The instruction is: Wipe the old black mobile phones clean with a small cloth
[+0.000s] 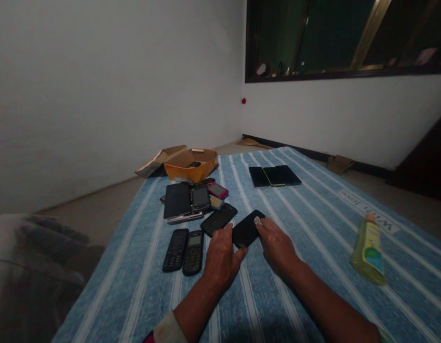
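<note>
A black smartphone (248, 229) lies tilted on the striped cloth between my two hands. My left hand (222, 252) grips its near left end, thumb along the lower edge. My right hand (275, 240) is at the far right end, its fingers pinching a small white wad (257, 220) against the dark face; whether it is tissue or cotton I cannot make out. Just beyond my left hand is another black phone (219, 219). Two keypad phones, a left one (175, 249) and a right one (193, 252), lie side by side to the left of that hand.
A pile of phones with a dark flat device (177, 200) and a pink phone (218, 190) lies before an open orange box (191, 166). Several dark devices (275, 176) lie flat farther back. A yellow-green bottle (369, 250) is on the right. Blue striped cloth (141, 267) covers the surface.
</note>
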`<state>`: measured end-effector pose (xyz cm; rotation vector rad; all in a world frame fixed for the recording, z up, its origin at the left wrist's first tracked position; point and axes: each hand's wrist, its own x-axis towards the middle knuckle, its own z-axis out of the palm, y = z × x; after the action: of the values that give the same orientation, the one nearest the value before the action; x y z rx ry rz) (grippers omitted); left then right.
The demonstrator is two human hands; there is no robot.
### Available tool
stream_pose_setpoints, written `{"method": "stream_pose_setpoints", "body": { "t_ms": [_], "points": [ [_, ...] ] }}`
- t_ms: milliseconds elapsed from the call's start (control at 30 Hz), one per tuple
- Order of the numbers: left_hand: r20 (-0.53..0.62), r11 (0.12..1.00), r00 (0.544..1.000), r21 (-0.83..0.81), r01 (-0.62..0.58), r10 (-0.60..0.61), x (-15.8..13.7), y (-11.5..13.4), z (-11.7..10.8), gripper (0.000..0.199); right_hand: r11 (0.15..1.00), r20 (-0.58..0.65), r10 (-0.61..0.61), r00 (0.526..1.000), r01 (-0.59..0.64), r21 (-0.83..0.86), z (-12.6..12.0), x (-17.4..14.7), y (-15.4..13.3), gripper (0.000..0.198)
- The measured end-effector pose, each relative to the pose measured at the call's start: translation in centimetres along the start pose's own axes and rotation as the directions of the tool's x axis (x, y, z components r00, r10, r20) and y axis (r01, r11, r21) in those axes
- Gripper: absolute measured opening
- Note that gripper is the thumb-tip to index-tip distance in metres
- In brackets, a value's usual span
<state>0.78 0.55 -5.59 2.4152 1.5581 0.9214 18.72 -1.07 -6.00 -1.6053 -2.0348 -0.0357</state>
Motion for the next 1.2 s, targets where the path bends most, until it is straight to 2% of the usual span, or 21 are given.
{"method": "stream_pose_setpoints", "body": {
  "t_ms": [100, 267, 367, 533, 700, 833, 900, 1000, 1100, 1200],
  "points": [
    [0.012, 1.0, 1.0, -0.002, 0.01, -0.01, 0.0, 0.1, -0.1, 0.062, 1.0, -0.008, -0.012, 1.0, 0.012, 0.009, 0.1, -0.2, -0.2, 0.047],
    [-0.011, 1.0, 1.0, -0.011, -0.017, 0.017, -0.2, -0.1, 0.0, 0.059, 0.961, 0.002, -0.239, 0.971, 0.236, 0.141, 1.0, -0.8, -2.4, 0.051],
    [-0.023, 1.0, 1.0, -0.02, -0.012, 0.012, -0.1, -0.1, -0.1, 0.06, 0.938, 0.038, -0.298, 0.954, 0.285, 0.199, 0.8, 0.2, -3.2, 0.046],
    [-0.029, 0.999, 1.0, -0.038, -0.01, 0.009, 0.1, 0.2, -0.3, 0.059, 0.961, 0.115, -0.249, 0.962, 0.231, 0.15, 0.3, 3.0, -3.2, 0.027],
    [-0.029, 0.998, 0.998, 0.018, -0.057, 0.057, 0.0, 0.3, -0.6, 0.056, 0.997, 0.119, -0.066, 0.991, 0.062, 0.037, 0.0, 4.5, -1.8, 0.026],
    [0.021, 0.992, 0.993, 0.044, -0.117, 0.116, -0.1, 0.5, -0.9, 0.038, 0.992, 0.041, 0.024, 0.999, -0.029, 0.123, -0.3, 4.6, 0.8, 0.036],
    [0.014, 0.99, 0.991, 0.051, -0.134, 0.133, 0.0, 0.8, -1.1, 0.034, 0.972, -0.058, 0.055, 0.997, -0.04, 0.231, -0.4, 4.4, 1.9, 0.041],
    [0.027, 0.989, 0.991, 0.063, -0.135, 0.134, 0.1, 1.1, -1.4, 0.028, 0.936, -0.231, 0.092, 0.969, -0.005, 0.351, -0.4, 4.1, 2.7, 0.049],
    [0.049, 0.989, 0.991, 0.07, -0.132, 0.128, 0.3, 1.2, -1.5, 0.027, 0.935, -0.318, 0.043, 0.947, 0.074, 0.348, -0.5, 3.7, 2.1, 0.05],
    [0.028, 0.984, 0.988, 0.087, -0.154, 0.152, 0.4, 1.1, -1.4, 0.029, 0.948, -0.383, -0.092, 0.919, 0.199, 0.25, -0.5, 3.1, 0.5, 0.043]
  ]
}}
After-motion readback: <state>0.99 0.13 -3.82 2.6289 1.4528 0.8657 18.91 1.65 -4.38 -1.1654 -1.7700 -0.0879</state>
